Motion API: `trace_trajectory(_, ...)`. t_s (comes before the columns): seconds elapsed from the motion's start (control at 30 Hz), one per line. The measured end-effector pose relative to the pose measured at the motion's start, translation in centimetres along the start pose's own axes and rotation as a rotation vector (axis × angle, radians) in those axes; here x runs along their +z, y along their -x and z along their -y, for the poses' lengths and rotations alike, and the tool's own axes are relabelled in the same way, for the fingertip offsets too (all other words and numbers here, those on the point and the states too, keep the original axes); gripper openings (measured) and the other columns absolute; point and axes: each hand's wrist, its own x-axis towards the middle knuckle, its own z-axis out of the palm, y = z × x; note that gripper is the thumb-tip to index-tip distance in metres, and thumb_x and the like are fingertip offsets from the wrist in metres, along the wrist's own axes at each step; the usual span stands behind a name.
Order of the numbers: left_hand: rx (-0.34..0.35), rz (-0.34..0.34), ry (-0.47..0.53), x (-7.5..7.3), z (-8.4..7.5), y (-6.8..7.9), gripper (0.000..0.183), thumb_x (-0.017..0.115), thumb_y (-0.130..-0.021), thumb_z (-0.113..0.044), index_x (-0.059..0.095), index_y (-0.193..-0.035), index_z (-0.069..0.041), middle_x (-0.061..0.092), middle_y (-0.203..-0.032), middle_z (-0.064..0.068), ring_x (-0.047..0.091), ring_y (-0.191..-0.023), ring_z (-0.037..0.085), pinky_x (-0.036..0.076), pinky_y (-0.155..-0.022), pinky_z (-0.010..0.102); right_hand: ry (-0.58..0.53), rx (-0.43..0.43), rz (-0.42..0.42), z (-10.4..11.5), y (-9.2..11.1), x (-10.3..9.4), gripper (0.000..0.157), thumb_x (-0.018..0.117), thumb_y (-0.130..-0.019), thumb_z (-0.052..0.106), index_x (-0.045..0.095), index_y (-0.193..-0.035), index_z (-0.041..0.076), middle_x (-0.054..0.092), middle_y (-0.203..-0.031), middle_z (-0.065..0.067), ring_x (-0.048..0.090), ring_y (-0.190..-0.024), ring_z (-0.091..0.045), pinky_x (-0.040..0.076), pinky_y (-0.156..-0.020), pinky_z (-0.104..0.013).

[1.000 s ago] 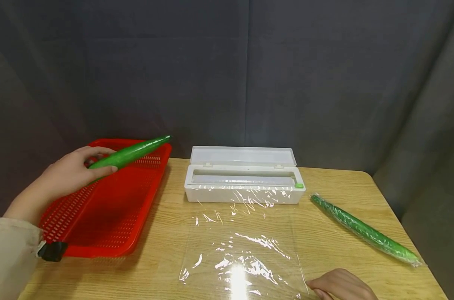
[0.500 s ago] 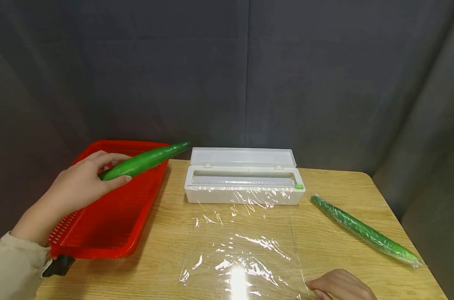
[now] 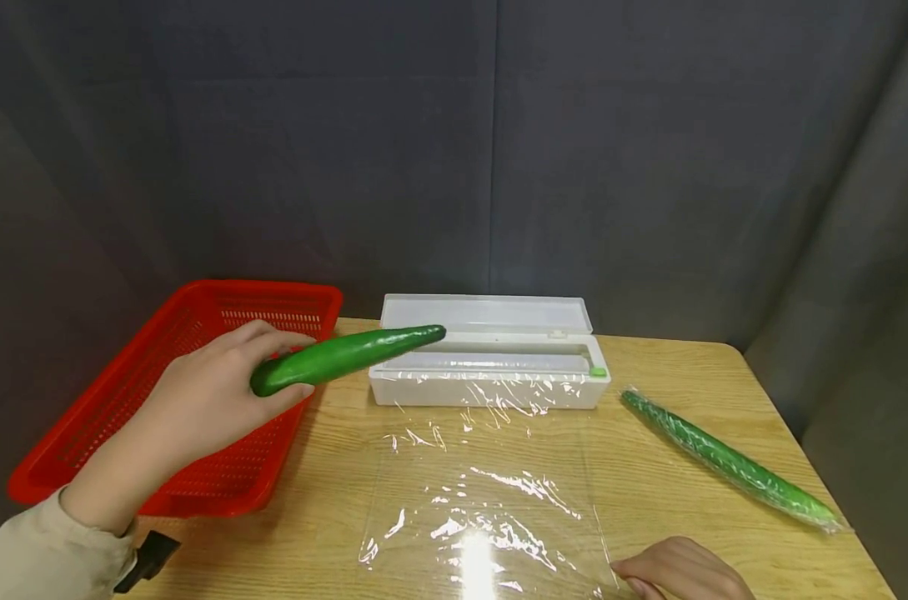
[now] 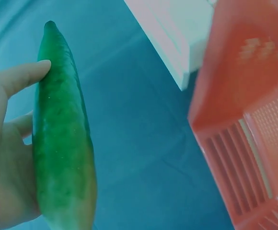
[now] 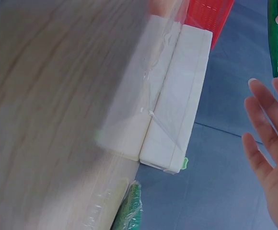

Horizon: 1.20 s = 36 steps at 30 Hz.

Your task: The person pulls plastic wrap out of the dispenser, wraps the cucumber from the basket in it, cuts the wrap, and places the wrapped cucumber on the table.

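Observation:
My left hand (image 3: pixel 213 392) grips a bare green cucumber (image 3: pixel 341 357) by its near end, over the right rim of the red basket (image 3: pixel 29 479). The dark tip of the cucumber overlaps the white cling film box in the head view. In the left wrist view, the thumb lies along the cucumber (image 4: pixel 62 129). A sheet of clear cling film (image 3: pixel 491 483) stretches from the box toward me over the table. My right hand (image 3: pixel 682 571) stays at the bottom, fingertips right at the film's right edge. Its visible fingers (image 5: pixel 268 110) are loosely straight in the right wrist view.
The white cling film box (image 3: pixel 491 389) stands at the back with its lid raised and a green slider at its right end. A film-wrapped cucumber (image 3: pixel 727 460) lies on the right of the wooden table (image 3: pixel 679 358). Dark curtains hang behind and at both sides.
My left hand has carried the cucumber right and slightly toward me, from over the basket to its right rim. The right hand and the film have stayed put.

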Motion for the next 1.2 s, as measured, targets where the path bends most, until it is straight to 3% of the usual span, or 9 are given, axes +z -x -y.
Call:
trace_trajectory(0.27,0.113,-0.025,-0.021,1.2,-3.3,0.7,0.047,0.082,-0.08,-0.034,0.068,-0.123,-0.022,0.06,-0.103,-0.006,0.054,-0.079,0.013,0.043,-0.058,0.032,-0.003,0.009,-0.006,0.2,-0.1,0.0,0.044,0.075,-0.072,-0.011,0.074,-0.103,0.02,0.069,-0.085,0.011,0.061,-0.072,-0.002,0.048,-0.067,-0.015)
trace_trajectory(0.47,0.221,-0.056,-0.044,2.9,-5.4,1.4,0.046,0.084,-0.077,-0.036,0.069,-0.12,-0.026,0.062,-0.104,-0.007,0.056,-0.078,0.01,0.046,-0.062,0.031,-0.013,-0.014,-0.019,0.2,-0.1,0.0,0.037,0.074,-0.077,-0.008,0.074,-0.103,0.018,0.068,-0.085,0.011,0.061,-0.071,-0.002,0.048,-0.067,-0.016)
trace_trajectory(0.67,0.334,-0.056,-0.044,4.8,-7.2,1.8,0.045,0.085,-0.076,-0.032,0.068,-0.117,-0.026,0.06,-0.101,-0.01,0.056,-0.074,0.009,0.048,-0.062,0.029,0.0,0.011,0.002,0.2,-0.2,-0.2,0.046,0.076,-0.07,-0.012,0.074,-0.104,0.02,0.068,-0.085,0.013,0.062,-0.072,-0.002,0.049,-0.068,-0.016)
trace_trajectory(0.87,0.36,0.011,-0.025,7.0,-8.5,2.0,0.043,0.084,-0.077,-0.034,0.069,-0.117,-0.025,0.059,-0.098,-0.009,0.059,-0.078,0.01,0.049,-0.065,0.032,0.005,0.033,0.018,0.2,-0.1,-0.4,0.054,0.077,-0.065,-0.015,0.074,-0.104,0.022,0.068,-0.087,0.014,0.062,-0.072,-0.002,0.049,-0.069,-0.015)
trace_trajectory(1.2,0.382,0.09,0.022,10.8,-9.5,1.8,0.041,0.082,-0.079,-0.037,0.07,-0.116,-0.024,0.06,-0.097,-0.008,0.059,-0.085,0.011,0.051,-0.068,0.034,0.012,0.045,0.01,0.4,0.1,-0.6,0.051,0.078,-0.067,-0.013,0.074,-0.105,0.021,0.069,-0.088,0.013,0.063,-0.074,-0.002,0.049,-0.071,-0.015)
